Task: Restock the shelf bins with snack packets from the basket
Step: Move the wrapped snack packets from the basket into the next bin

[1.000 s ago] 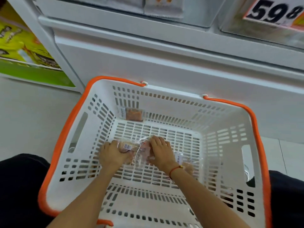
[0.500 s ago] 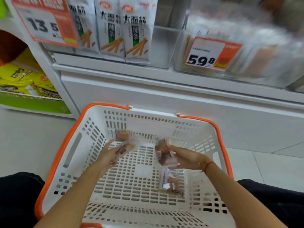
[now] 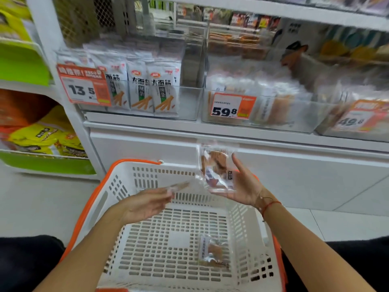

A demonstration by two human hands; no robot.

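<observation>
In the head view, the white perforated plastic basket with orange rim point(image 3: 117, 187) fills the lower centre of the frame, between the person's dark-clad knees. The right hand point(image 3: 242, 184), at centre right above the basket's far edge, grasps a clear snack packet with brown contents point(image 3: 216, 167) between thumb and fingers, the packet upright. The left hand point(image 3: 147, 202), left of centre, has its fingers nearly straight and pinches a second clear packet point(image 3: 179, 186) seen edge-on and blurred. A third clear packet point(image 3: 213, 252) lies flat on the basket floor at lower right. Across the upper frame, clear shelf bins point(image 3: 261, 123) carry orange price tags point(image 3: 232, 106); white noodle-stick bags point(image 3: 151, 89) stand at upper left.
</observation>
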